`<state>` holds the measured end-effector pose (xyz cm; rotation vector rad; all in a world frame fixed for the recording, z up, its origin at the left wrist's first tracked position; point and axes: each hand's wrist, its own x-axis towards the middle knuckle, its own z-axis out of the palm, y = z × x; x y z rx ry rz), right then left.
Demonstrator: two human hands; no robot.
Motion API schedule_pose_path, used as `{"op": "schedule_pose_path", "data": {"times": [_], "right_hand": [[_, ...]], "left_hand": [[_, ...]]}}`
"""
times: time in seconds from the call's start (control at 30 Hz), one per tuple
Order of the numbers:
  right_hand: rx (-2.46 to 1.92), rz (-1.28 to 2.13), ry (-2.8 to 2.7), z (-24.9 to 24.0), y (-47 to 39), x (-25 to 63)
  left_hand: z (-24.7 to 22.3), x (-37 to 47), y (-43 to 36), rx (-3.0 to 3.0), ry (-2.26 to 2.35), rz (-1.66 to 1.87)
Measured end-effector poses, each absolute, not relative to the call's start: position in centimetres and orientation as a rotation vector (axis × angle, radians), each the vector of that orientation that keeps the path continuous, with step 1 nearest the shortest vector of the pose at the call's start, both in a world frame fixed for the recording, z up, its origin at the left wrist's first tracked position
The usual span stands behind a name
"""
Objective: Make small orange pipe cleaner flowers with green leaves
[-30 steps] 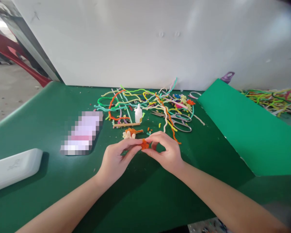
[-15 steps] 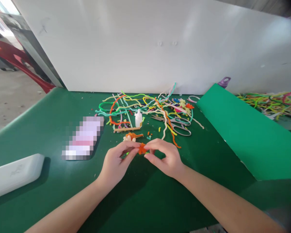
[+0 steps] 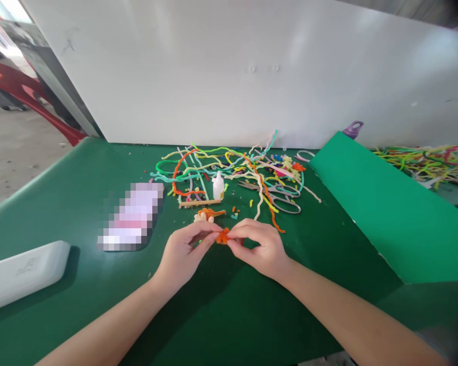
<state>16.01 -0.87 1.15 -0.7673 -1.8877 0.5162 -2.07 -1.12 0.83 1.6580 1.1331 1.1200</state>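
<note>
Between my two hands is a small orange pipe-cleaner flower (image 3: 223, 236), held above the green table. My left hand (image 3: 185, 251) pinches its left side between thumb and forefinger. On the opposite side, the thumb and forefinger of my right hand (image 3: 261, 249) close on its edge. Just beyond my left fingers lie an orange pipe-cleaner piece (image 3: 209, 212) and a cream looped piece (image 3: 203, 217). Tiny orange and blue snippets (image 3: 234, 213) are scattered behind the flower.
Loose coloured pipe cleaners (image 3: 213, 162) spread across the back, around a small white bottle (image 3: 218, 187), a wooden stick (image 3: 200, 203) and scissors (image 3: 286, 197). At left lie a pixelated phone-like object (image 3: 132, 218) and a white case (image 3: 30, 272). A green board (image 3: 397, 218) leans at right.
My right thumb and forefinger have closed onto the flower's right side. The flower has tilted slightly, and its petals look more bunched together.
</note>
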Motion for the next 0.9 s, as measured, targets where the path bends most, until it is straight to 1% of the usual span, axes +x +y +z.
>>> {"op": "schedule_pose_path", "data": {"times": [0.1,0.2,0.33,0.53,0.63,0.9], "right_hand": [[-0.823,0.453,-1.855,1.15,-0.91,16.02],[-0.846,0.369,-1.821,1.31,-0.93,15.98],[-0.805,0.239,-1.875,1.43,-1.04,15.84],[-0.776,0.063,-1.922,1.39,-1.3,15.67],[-0.754,0.073,-1.921,1.38,-1.34,15.67],[-0.754,0.24,-1.887,1.48,-1.49,15.67]], "left_hand": [[1.19,-1.99,-1.39,1.641,1.143,1.196],[1.54,-2.11,-1.69,1.8,1.157,1.347],[1.49,-2.18,-1.89,2.104,1.03,1.324],[1.13,-1.98,-1.71,2.195,0.938,1.401],[1.11,-2.02,-1.65,2.179,0.93,1.404],[1.13,-1.86,-1.81,2.265,0.973,1.457]]}}
